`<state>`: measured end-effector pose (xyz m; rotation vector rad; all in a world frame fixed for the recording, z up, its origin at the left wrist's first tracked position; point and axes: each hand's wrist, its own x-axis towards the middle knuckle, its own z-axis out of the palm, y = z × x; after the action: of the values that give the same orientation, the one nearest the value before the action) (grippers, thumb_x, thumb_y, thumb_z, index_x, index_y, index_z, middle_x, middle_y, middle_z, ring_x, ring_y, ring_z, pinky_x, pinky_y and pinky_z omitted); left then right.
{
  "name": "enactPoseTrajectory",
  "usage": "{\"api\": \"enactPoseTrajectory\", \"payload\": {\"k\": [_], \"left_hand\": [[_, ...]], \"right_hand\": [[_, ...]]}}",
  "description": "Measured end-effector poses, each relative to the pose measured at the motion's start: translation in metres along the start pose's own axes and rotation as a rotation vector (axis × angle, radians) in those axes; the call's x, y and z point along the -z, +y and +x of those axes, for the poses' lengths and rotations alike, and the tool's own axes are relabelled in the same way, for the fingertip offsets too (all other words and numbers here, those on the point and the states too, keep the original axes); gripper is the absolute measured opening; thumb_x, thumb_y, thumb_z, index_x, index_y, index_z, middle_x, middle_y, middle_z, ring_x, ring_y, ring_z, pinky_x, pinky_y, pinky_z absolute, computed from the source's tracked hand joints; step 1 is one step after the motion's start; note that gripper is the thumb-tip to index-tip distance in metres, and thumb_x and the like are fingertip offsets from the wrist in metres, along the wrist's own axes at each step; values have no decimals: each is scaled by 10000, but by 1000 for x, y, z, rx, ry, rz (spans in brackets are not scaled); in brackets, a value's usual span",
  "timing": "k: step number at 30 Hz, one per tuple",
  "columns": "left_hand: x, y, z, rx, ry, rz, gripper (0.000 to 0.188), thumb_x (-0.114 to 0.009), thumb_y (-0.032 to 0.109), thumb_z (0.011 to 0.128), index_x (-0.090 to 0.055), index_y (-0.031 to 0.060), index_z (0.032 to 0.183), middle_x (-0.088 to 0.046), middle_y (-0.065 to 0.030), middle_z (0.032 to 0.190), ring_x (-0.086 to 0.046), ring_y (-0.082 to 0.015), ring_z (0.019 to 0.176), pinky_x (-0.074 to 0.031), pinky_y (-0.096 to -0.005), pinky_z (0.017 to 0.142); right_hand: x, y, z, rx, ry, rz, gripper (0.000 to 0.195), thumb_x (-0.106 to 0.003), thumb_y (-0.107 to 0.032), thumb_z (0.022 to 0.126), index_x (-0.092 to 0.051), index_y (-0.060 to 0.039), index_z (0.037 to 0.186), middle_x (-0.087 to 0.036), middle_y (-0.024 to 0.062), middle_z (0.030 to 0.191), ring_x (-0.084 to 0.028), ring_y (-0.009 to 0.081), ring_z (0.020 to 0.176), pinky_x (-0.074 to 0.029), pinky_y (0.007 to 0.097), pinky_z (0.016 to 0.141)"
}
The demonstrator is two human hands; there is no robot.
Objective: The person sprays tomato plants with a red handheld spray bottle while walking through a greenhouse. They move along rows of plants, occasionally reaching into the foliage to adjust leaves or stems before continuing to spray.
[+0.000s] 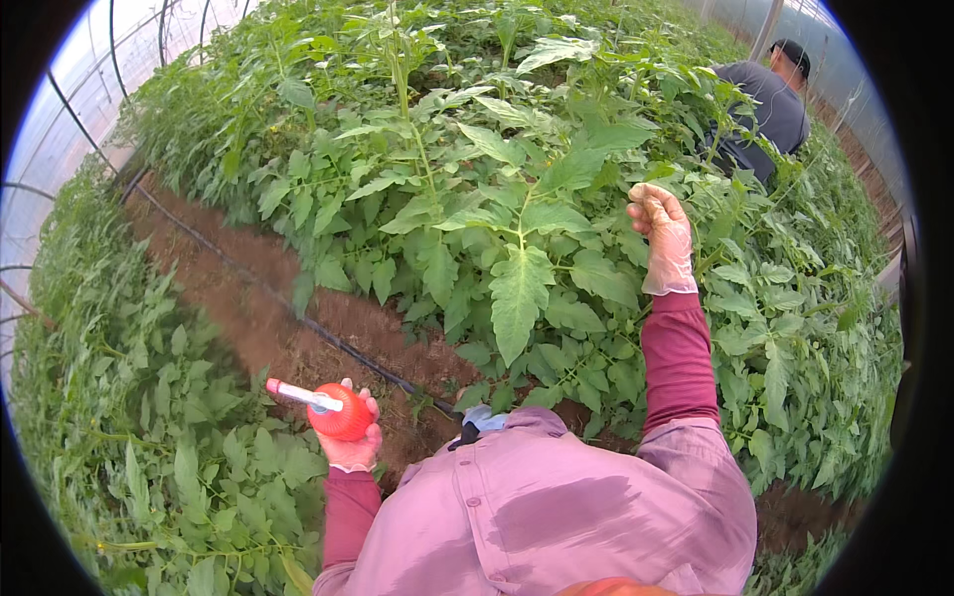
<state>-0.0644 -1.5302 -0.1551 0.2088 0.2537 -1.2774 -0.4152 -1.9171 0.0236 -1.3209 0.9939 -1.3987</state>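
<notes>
In a thin clear glove, my left hand [352,445] grips a round, ribbed red squeeze or spray bottle [341,423]. Its white nozzle [305,395] ends in a red tip and points left, over the path between the rows. My right hand [662,231], gloved the same way, is raised among the upper leaves of a tomato plant [522,290]. Thumb and forefinger there are drawn together; whether something thin lies between them is too small to tell. Broad serrated leaves stand just left of that hand.
A black irrigation hose [335,339] runs along the brown soil path [238,298]. More tomato plants [223,477] crowd the left side. Another person [768,104] bends among the plants at the upper right. Curved greenhouse ribs [74,119] carry plastic film at the upper left.
</notes>
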Motion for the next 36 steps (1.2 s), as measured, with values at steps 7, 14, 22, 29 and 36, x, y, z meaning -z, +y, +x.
{"api": "enactPoseTrajectory", "payload": {"k": [7, 14, 22, 29, 36], "left_hand": [[-13, 7, 11, -101, 127, 60, 655, -580, 636, 830, -535, 184, 1302, -622, -151, 1163, -628, -327, 982, -531, -407, 538], [-46, 19, 58, -158, 105, 129, 660, -576, 637, 834, -521, 187, 1314, -604, -147, 1176, -619, -311, 990, -534, -404, 539], [-62, 14, 103, -65, 75, 162, 735, -579, 642, 829, -468, 163, 1375, -604, -180, 1202, -619, -350, 1043, -563, -444, 576], [-64, 29, 133, -3, 144, 203, 756, -560, 646, 840, -452, 143, 1394, -604, -185, 1198, -629, -355, 1022, -575, -444, 567], [-57, 79, 185, 199, 78, 153, 747, -547, 645, 854, -445, 146, 1401, -582, -185, 1239, -615, -362, 1053, -576, -464, 604]], "right_hand": [[-43, 35, 104, -52, -164, -98, 299, -530, -158, 984, -544, -32, 1255, -630, 40, 945, -620, 114, 759, -504, 247, 597], [-74, 41, 187, 274, -405, 394, 351, -595, -156, 964, -507, -45, 1285, -642, 23, 1074, -577, 82, 860, -459, 224, 697], [-66, 64, 216, -75, -276, 322, 271, -519, -163, 988, -535, -60, 1238, -646, 27, 999, -603, 115, 800, -493, 242, 592], [-15, 59, 195, -89, -330, 216, 277, -543, -160, 978, -539, -66, 1238, -642, 21, 1002, -605, 117, 814, -499, 248, 613], [7, 45, 145, -155, -237, 100, 285, -566, -158, 968, -544, -72, 1239, -639, 15, 1004, -607, 119, 828, -505, 254, 633]]}}
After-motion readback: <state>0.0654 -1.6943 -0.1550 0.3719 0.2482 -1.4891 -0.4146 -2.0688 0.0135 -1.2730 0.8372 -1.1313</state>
